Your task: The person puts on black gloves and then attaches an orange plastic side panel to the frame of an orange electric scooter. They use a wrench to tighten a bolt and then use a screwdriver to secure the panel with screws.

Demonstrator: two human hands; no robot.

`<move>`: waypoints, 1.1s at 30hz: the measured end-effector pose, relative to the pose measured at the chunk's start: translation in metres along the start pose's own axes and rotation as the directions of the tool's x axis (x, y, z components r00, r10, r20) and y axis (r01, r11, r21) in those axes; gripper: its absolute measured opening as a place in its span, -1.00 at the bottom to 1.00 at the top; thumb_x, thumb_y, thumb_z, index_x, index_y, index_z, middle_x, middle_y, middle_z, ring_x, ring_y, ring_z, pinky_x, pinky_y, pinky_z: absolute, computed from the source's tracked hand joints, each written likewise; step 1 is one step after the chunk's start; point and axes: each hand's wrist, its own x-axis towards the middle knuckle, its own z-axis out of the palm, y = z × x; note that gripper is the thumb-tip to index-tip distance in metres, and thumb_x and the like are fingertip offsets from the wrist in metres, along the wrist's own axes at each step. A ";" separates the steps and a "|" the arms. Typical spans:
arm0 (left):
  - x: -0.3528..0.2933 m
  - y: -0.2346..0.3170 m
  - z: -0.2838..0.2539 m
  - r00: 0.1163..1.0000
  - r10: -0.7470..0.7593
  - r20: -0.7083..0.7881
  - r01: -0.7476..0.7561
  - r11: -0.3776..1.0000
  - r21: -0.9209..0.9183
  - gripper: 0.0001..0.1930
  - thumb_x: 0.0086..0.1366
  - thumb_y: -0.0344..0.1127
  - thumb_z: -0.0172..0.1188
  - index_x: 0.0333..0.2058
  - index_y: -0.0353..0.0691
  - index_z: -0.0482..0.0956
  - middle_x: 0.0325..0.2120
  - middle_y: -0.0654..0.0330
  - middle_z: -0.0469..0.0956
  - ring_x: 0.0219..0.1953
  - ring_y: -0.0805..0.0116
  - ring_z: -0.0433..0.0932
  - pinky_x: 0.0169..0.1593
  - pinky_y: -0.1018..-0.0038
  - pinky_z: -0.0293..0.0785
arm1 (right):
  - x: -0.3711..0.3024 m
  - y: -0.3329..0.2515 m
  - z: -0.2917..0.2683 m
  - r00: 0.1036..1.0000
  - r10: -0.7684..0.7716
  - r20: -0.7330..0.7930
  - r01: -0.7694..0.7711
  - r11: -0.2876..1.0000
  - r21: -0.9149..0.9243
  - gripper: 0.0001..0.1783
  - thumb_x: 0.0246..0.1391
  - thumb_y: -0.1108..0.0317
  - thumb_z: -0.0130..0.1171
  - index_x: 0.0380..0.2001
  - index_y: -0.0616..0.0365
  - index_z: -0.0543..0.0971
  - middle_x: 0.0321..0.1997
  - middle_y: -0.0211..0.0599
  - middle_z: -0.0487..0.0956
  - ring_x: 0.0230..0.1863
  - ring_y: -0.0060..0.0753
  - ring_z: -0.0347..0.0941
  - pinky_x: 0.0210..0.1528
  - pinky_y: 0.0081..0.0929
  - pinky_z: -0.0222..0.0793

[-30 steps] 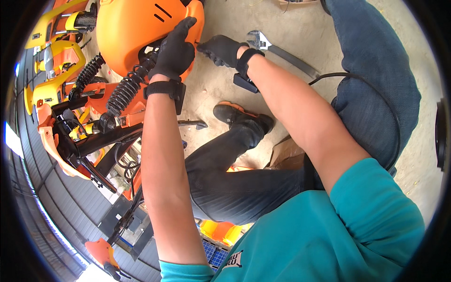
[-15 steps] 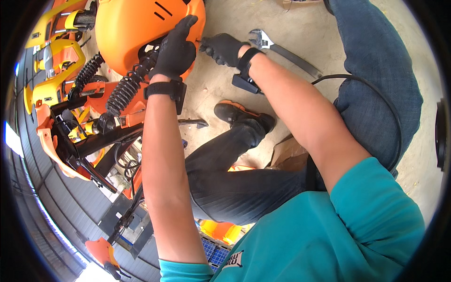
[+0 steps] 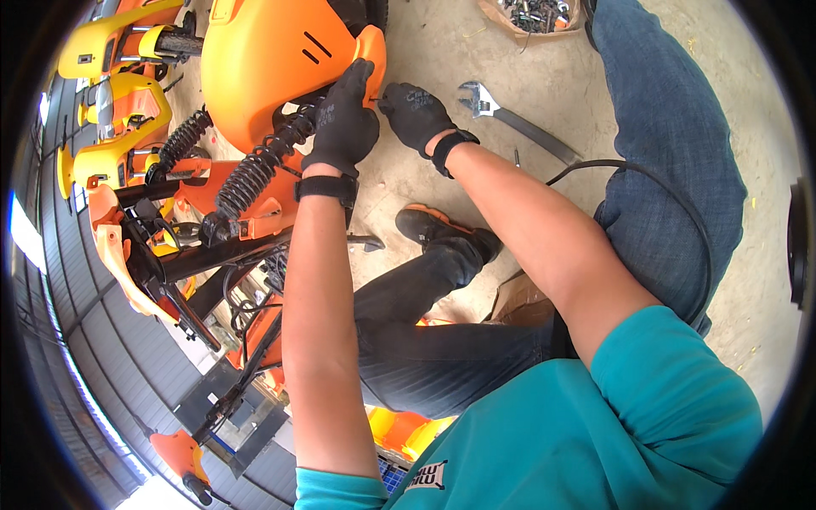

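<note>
My left hand (image 3: 344, 123), in a black glove, grips the edge of an orange plastic fender (image 3: 263, 64), its fingers pressed along the narrow end flap. Close to its right, my right hand (image 3: 415, 117), gloved too, is closed in a pinch. A thin dark piece (image 3: 375, 100) sticks out from its fingertips toward the flap; whether it is a bolt or a tool cannot be made out. Below the fender a black coil-spring shock absorber (image 3: 255, 174) runs down to the dark frame (image 3: 200, 259). An adjustable wrench (image 3: 527, 123) lies on the floor beyond my right hand.
A bag of small metal hardware (image 3: 535, 15) stands at the top. Another person's jeans-clad leg (image 3: 671, 144) is on the right, with a black cable (image 3: 671, 200) beside it. More yellow and orange vehicles (image 3: 119, 127) stand at left. My shoe (image 3: 438, 234) rests on the floor.
The view has shifted, so the fender and both hands appear lower and further right, and the hardware bag shows more. Both hands stay at the fender's edge; my right wrist has turned.
</note>
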 end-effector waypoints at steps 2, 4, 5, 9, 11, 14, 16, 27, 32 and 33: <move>-0.001 -0.001 0.005 0.999 0.028 -0.016 -0.027 0.999 0.038 -0.36 0.00 -0.59 0.10 0.16 -0.23 0.37 0.15 -0.10 0.38 0.20 -0.05 0.35 0.26 0.21 0.29 | 0.002 0.002 0.002 0.999 -0.015 -0.045 0.015 1.000 -0.013 -0.76 0.21 0.18 0.03 -0.29 0.12 0.53 -0.29 -0.11 0.58 -0.23 -0.04 0.51 -0.19 -0.20 0.40; 0.001 -0.001 0.011 0.998 0.047 -0.035 -0.046 0.998 0.038 -0.36 0.00 -0.59 0.11 0.16 -0.23 0.37 0.16 -0.09 0.38 0.21 -0.05 0.34 0.26 0.21 0.29 | 0.008 0.008 -0.002 0.976 0.157 0.151 -0.192 0.949 0.250 -0.73 0.23 0.14 0.01 -0.34 0.10 0.55 -0.42 -0.24 0.56 -0.40 -0.23 0.48 -0.34 -0.33 0.38; -0.002 0.000 0.010 0.999 0.024 -0.032 -0.023 0.999 0.029 -0.36 0.01 -0.59 0.11 0.16 -0.23 0.37 0.17 -0.09 0.38 0.21 -0.05 0.34 0.27 0.21 0.28 | 0.014 0.011 -0.010 0.877 0.250 0.410 -0.431 0.785 0.445 -0.71 0.24 0.12 0.01 -0.37 0.08 0.56 -0.49 -0.33 0.53 -0.49 -0.34 0.43 -0.43 -0.41 0.33; 0.000 0.003 0.006 1.000 -0.022 -0.021 0.021 0.999 -0.027 -0.38 0.02 -0.58 0.10 0.15 -0.24 0.38 0.17 -0.09 0.37 0.22 -0.05 0.33 0.28 0.23 0.26 | 0.018 0.004 -0.026 0.663 0.296 0.688 -0.738 0.410 0.536 -0.68 0.21 0.07 0.08 -0.44 0.08 0.58 -0.63 -0.56 0.41 -0.67 -0.66 0.21 -0.61 -0.61 0.12; 0.002 0.004 0.002 0.999 -0.032 -0.009 0.032 0.999 -0.039 -0.39 0.03 -0.59 0.08 0.16 -0.25 0.38 0.17 -0.09 0.37 0.23 -0.05 0.32 0.29 0.24 0.25 | 0.016 0.002 -0.024 0.713 0.297 0.635 -0.684 0.495 0.536 -0.71 0.19 0.10 0.11 -0.42 0.10 0.57 -0.61 -0.48 0.45 -0.64 -0.57 0.28 -0.57 -0.55 0.19; 0.006 0.009 -0.002 0.996 -0.084 0.020 0.085 0.994 -0.066 -0.39 0.04 -0.59 0.06 0.16 -0.25 0.37 0.17 -0.11 0.37 0.23 -0.05 0.32 0.30 0.23 0.24 | 0.014 0.007 -0.012 0.891 0.228 0.392 -0.403 0.794 0.454 -0.75 0.17 0.17 0.12 -0.35 0.16 0.54 -0.49 -0.26 0.53 -0.50 -0.30 0.44 -0.44 -0.38 0.35; 0.005 0.004 0.000 0.998 -0.058 0.012 0.059 0.996 -0.071 -0.39 0.04 -0.60 0.05 0.17 -0.26 0.37 0.17 -0.11 0.37 0.23 -0.05 0.32 0.30 0.24 0.24 | 0.009 0.007 -0.003 0.994 0.088 0.066 -0.099 0.975 0.198 -0.77 0.17 0.22 0.11 -0.29 0.19 0.52 -0.36 -0.10 0.58 -0.33 -0.08 0.52 -0.31 -0.25 0.43; -0.005 -0.006 0.003 0.999 0.030 -0.014 -0.032 0.988 -0.149 -0.33 0.03 -0.68 -0.09 0.20 -0.23 0.33 0.17 -0.09 0.36 0.28 0.01 0.28 0.33 0.28 0.17 | 0.022 0.009 -0.019 0.675 0.256 0.692 -0.716 0.452 0.531 -0.74 0.25 0.13 0.01 -0.37 0.04 0.55 -0.56 -0.48 0.51 -0.63 -0.48 0.40 -0.57 -0.51 0.30; 0.001 -0.003 0.002 1.000 -0.022 0.020 0.025 0.987 -0.160 -0.33 0.03 -0.68 -0.08 0.20 -0.23 0.33 0.17 -0.07 0.37 0.28 0.02 0.28 0.32 0.29 0.17 | 0.019 0.007 -0.024 0.668 0.243 0.703 -0.732 0.381 0.565 -0.67 0.22 0.07 0.06 -0.45 0.09 0.54 -0.62 -0.54 0.46 -0.70 -0.60 0.27 -0.62 -0.57 0.18; 0.002 -0.002 0.000 0.999 -0.027 0.018 0.029 0.988 -0.149 -0.35 0.03 -0.66 -0.04 0.19 -0.25 0.35 0.18 -0.08 0.37 0.27 0.01 0.29 0.32 0.28 0.19 | 0.019 0.008 -0.020 0.709 0.241 0.663 -0.673 0.511 0.534 -0.67 0.21 0.08 0.07 -0.45 0.10 0.54 -0.62 -0.50 0.46 -0.68 -0.57 0.29 -0.60 -0.54 0.21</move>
